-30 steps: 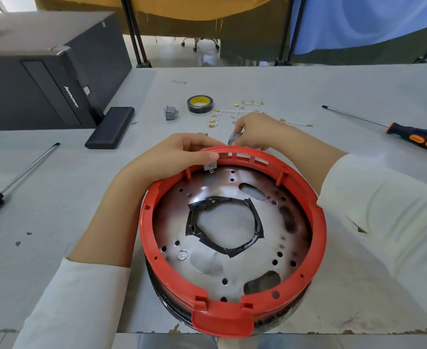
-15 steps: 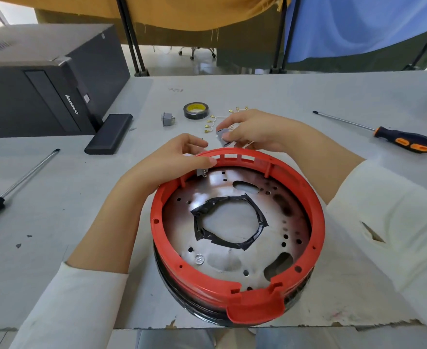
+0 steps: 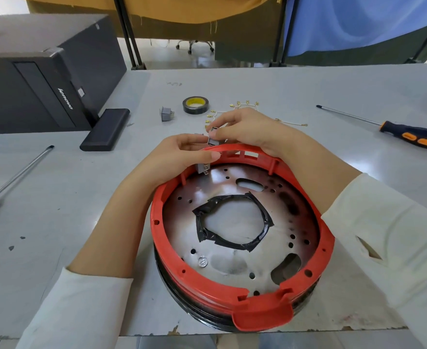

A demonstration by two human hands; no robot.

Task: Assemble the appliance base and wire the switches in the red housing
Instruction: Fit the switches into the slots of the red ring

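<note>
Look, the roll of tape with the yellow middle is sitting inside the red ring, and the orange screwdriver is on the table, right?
Not quite. The head view shows the roll of tape lying on the table, beyond the red ring, next to a small grey switch. It is not inside the ring. The orange screwdriver is indeed on the table.

We have the housing (image 3: 242, 295) at the near edge of the table (image 3: 282, 86), with the perforated plate (image 3: 232, 263) inside its ring. Our left hand (image 3: 179, 159) and right hand (image 3: 247, 129) meet at its far rim, a switch (image 3: 213, 139) between their fingertips. Behind them lie the terminal wires (image 3: 245, 105); left of those sits the tape roll (image 3: 195, 105), then a loose switch (image 3: 166, 114). Far left stands the computer case (image 3: 41, 71), a flat box (image 3: 105, 129) just before it. One screwdriver (image 3: 388, 125) lies right, another screwdriver (image 3: 13, 177) left.
</note>
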